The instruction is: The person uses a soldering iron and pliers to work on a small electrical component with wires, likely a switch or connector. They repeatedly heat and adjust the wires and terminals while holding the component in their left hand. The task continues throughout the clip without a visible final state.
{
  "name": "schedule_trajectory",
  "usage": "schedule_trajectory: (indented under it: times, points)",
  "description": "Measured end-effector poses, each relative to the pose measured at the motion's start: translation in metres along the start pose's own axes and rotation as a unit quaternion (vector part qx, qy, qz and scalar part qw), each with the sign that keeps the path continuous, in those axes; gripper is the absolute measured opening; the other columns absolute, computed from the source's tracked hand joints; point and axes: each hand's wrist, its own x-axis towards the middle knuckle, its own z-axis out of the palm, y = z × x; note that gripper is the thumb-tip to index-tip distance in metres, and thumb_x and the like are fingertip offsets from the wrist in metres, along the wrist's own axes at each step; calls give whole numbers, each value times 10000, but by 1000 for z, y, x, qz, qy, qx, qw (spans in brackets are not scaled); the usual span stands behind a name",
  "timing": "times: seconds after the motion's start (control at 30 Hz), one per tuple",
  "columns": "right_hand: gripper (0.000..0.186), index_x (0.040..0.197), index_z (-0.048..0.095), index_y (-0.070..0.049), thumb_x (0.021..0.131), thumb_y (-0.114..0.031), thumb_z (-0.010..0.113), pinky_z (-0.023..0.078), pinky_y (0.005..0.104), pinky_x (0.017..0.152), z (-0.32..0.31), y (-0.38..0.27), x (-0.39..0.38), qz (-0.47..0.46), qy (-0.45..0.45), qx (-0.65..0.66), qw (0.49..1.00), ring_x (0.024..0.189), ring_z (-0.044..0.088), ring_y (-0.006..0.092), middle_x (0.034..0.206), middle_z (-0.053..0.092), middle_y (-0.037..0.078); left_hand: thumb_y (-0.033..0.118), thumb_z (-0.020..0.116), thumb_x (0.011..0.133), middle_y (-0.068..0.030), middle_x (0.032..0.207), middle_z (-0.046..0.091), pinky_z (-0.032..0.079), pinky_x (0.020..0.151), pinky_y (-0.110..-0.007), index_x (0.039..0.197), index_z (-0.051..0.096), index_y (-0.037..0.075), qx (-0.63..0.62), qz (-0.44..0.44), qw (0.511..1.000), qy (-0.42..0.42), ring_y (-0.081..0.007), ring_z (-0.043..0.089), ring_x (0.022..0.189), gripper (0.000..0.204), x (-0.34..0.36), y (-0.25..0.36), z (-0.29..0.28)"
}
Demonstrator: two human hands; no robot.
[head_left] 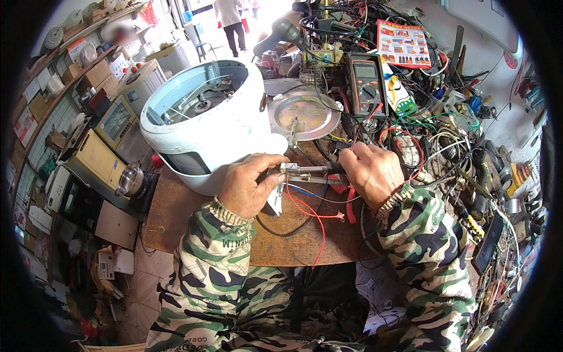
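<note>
My left hand point(249, 183) pinches a small metal fitting point(287, 168) between thumb and fingers above the wooden table point(287, 246). My right hand point(372, 175) is closed round the dark handle point(335, 168) of a tool that looks like a screwdriver. Its straight metal shaft point(312, 169) runs left to the fitting; whether the tip touches is hidden by my left fingers. Beneath the hands lies a pair of red-handled pliers point(350, 206), partly covered. Red wires point(321, 218) with one frayed end hang there, beside blue and white wires and a black cord point(284, 234).
A pale blue, round appliance housing point(226, 138) stands open-topped behind my left hand. Beyond my hands sit a round metal plate point(305, 114) and a multimeter point(368, 88). Tangled cables point(448, 141) crowd the right. Shelves with appliances point(105, 158) line the left; a person point(230, 23) is far back.
</note>
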Motion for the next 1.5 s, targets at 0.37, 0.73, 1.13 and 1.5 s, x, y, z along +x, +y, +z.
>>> schedule_trajectory:
  times: [0.37, 0.73, 1.13, 1.5]
  points:
    - [80, 872, 573, -71, 853, -132, 622, 546, 444, 570, 2, -1, -2, 27, -49, 75, 996, 687, 685, 347, 757, 632, 123, 38, 744, 869, -130, 1008, 723, 559, 807, -329, 1162, 697, 10, 9, 5, 1000, -1, -208, 708, 909, 297, -1, -1, -2]
    - [97, 898, 563, -93, 834, -112, 634, 546, 421, 559, 0, -1, 1, 9, -23, 22, 999, 692, 696, 306, 769, 609, 87, 35, 743, 867, -134, 1015, 729, 559, 799, -326, 1159, 699, 11, 21, 12, 1000, 12, -208, 710, 901, 297, -1, 0, -1]
    - [113, 887, 557, -94, 814, -118, 639, 539, 425, 569, 3, 4, -1, -2, 4, 22, 1000, 707, 683, 301, 760, 577, 87, -3, 764, 827, -147, 981, 716, 559, 778, -346, 1159, 690, 34, 18, 30, 999, 14, -257, 713, 860, 342, 1, 1, 2]
    - [225, 883, 584, -61, 771, -167, 747, 542, 464, 653, 1, 31, -4, 120, -93, 6, 988, 783, 683, 364, 807, 664, 135, 9, 697, 920, -109, 1023, 738, 560, 826, -296, 1173, 671, -16, -99, -40, 994, 14, -155, 707, 910, 256, -4, -12, 4]
